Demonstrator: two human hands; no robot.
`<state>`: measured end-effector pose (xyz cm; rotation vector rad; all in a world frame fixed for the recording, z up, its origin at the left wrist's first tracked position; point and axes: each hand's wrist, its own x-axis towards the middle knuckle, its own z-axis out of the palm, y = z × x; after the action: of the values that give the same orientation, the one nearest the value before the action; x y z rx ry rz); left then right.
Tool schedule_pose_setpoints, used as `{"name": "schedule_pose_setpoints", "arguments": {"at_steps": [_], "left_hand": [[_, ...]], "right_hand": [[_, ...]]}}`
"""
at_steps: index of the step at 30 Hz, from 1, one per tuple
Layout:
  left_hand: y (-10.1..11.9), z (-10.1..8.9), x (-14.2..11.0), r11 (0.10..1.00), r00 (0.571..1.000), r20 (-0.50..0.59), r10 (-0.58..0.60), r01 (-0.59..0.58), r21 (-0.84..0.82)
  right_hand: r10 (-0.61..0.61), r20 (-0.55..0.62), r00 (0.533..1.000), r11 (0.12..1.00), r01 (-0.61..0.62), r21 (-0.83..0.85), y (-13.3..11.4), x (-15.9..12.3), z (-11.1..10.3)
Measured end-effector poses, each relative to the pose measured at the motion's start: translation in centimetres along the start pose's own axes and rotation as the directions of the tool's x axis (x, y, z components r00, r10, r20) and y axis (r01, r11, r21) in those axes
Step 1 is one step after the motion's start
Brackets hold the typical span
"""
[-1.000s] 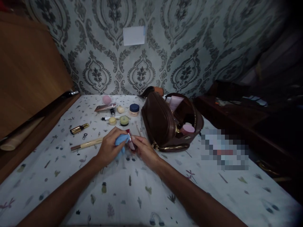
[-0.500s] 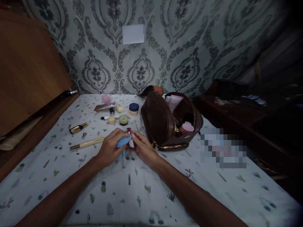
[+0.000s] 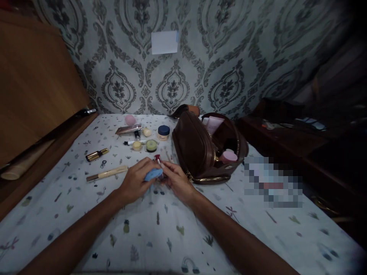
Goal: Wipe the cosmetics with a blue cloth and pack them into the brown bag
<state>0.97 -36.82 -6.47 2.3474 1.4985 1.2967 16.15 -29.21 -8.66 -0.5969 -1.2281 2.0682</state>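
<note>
My left hand [image 3: 134, 180] is closed on a crumpled light-blue cloth [image 3: 153, 174], pressed against a small tube with a dark red end [image 3: 157, 157]. The fingers of my right hand [image 3: 178, 182] pinch this tube from the other side, and its lower part is mostly hidden by the cloth and fingers. Left of my left hand lies a beige and brown pen-like stick [image 3: 106, 173]. Close to my right hand stands an open brown leather bag [image 3: 197, 147], with a pink-lidded container [image 3: 229, 156] and a pale pink tube [image 3: 215, 124] inside.
Beyond my hands lie a green-lidded jar [image 3: 151, 145], a yellow jar [image 3: 137, 145], a blue-lidded jar [image 3: 163, 132], a pink sponge [image 3: 130, 120] and a metallic tube [image 3: 129, 130]. A gold and black tube [image 3: 96, 154] lies left. A wooden panel [image 3: 40, 68] borders that side.
The blue cloth has shifted over the tube's side and now covers the pale face that showed before. Both hands stay together; the whole view has shifted slightly.
</note>
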Motion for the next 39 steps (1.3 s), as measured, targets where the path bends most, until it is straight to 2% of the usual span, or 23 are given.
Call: {"name": "schedule_pose_setpoints", "arguments": {"at_steps": [5, 8, 10, 13, 16, 18, 22, 26, 29, 31, 36, 39], "left_hand": [[-1.0, -0.6, 0.3, 0.978, 0.969, -0.161, -0.188, 0.2, 0.061], [-1.3, -0.8, 0.5, 0.972, 0.956, -0.199, -0.218, 0.23, 0.044], [-1.2, -0.7, 0.5, 0.98, 0.969, -0.161, -0.188, 0.195, 0.031], [-0.5, -0.4, 0.3, 0.996, 0.995, -0.043, -0.091, 0.09, -0.009], [0.2, 0.0, -0.1, 0.999, 0.998, 0.066, 0.004, -0.001, -0.048], [0.4, 0.2, -0.2, 0.998, 0.994, 0.101, 0.033, -0.027, -0.059], [0.2, 0.1, -0.1, 0.997, 0.999, 0.051, 0.0, 0.004, -0.073], [-0.5, -0.5, 0.4, 0.991, 0.986, -0.096, -0.134, 0.133, -0.022], [-0.7, -0.9, 0.6, 0.979, 0.966, -0.158, -0.203, 0.204, -0.011], [-0.6, -0.9, 0.5, 0.98, 0.972, -0.125, -0.198, 0.196, -0.03], [-0.1, -0.4, 0.3, 0.99, 0.996, 0.06, -0.069, 0.076, -0.12], [0.0, -0.3, 0.3, 0.984, 0.994, 0.045, -0.103, 0.108, -0.139]], "right_hand": [[0.046, 0.081, 0.996, 0.998, -0.042, -0.052, 0.2, -0.1, -0.1], [0.044, 0.101, 0.994, 0.998, -0.04, -0.042, 0.4, -0.1, 0.1], [0.037, 0.097, 0.995, 0.999, -0.034, -0.032, 0.3, -0.1, 0.1], [-0.002, 0.04, 0.999, 1.0, 0.002, 0.015, 0.3, 0.0, 0.1], [-0.025, -0.06, 0.998, 0.995, 0.031, 0.097, 0.2, 0.3, -0.1], [-0.024, -0.09, 0.996, 0.992, 0.035, 0.124, 0.1, 0.4, -0.2], [-0.003, -0.028, 1.0, 0.993, 0.006, 0.12, 0.0, 0.3, -0.3], [0.087, 0.109, 0.99, 0.989, -0.098, 0.106, 0.0, 0.0, -0.1], [0.124, 0.15, 0.981, 0.984, -0.14, 0.107, 0.0, -0.2, 0.0], [0.106, 0.13, 0.986, 0.985, -0.123, 0.124, 0.1, -0.1, -0.1], [0.033, -0.033, 0.999, 0.986, -0.028, 0.163, -0.1, 0.3, -0.6], [0.021, -0.016, 1.0, 0.996, -0.019, 0.085, -0.1, 0.4, -0.7]]}}
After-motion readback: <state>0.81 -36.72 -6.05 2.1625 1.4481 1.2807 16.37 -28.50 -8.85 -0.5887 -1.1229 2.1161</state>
